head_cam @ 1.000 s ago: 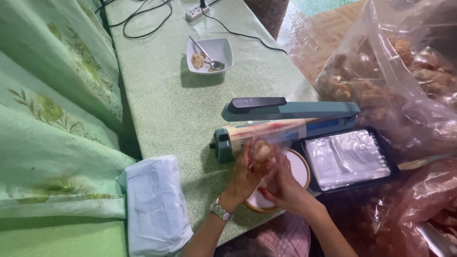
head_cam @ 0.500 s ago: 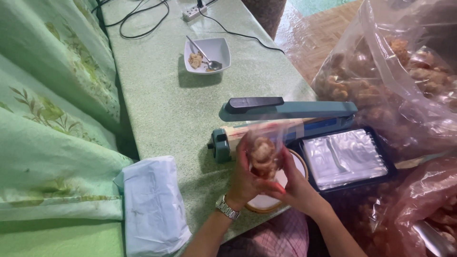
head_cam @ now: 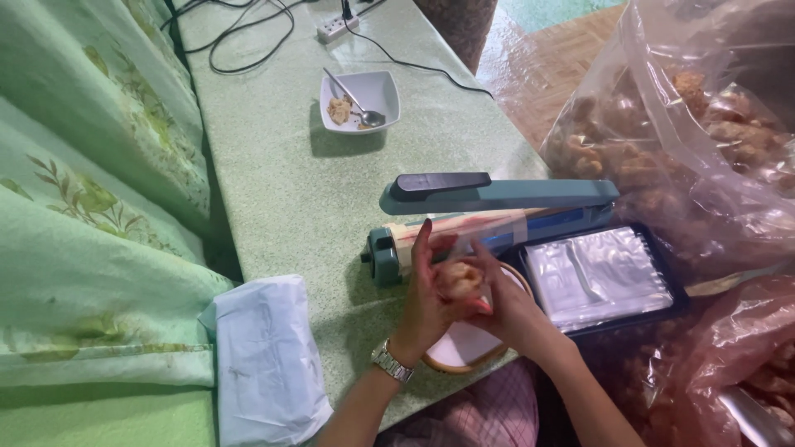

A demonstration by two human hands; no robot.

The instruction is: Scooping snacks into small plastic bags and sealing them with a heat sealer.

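Observation:
Both hands hold a small clear plastic bag of brown fried snack (head_cam: 458,276) between them, just in front of a teal heat sealer (head_cam: 497,211) whose arm is raised. My left hand (head_cam: 426,302), with a metal watch on the wrist, grips the bag from the left, one finger pointing up. My right hand (head_cam: 509,306) presses on it from the right. Under the hands sits a round white plate with a wooden rim (head_cam: 464,348).
A black tray of clear empty bags (head_cam: 600,277) lies right of the plate. Large clear sacks of fried snacks (head_cam: 687,141) fill the right side. A white bowl with a spoon (head_cam: 362,99), a power strip with cables (head_cam: 335,26), a folded white cloth (head_cam: 265,360) and green curtains (head_cam: 91,207) are around.
The bag, held higher and upright half a second ago, has come down and is now squeezed more tightly between both hands.

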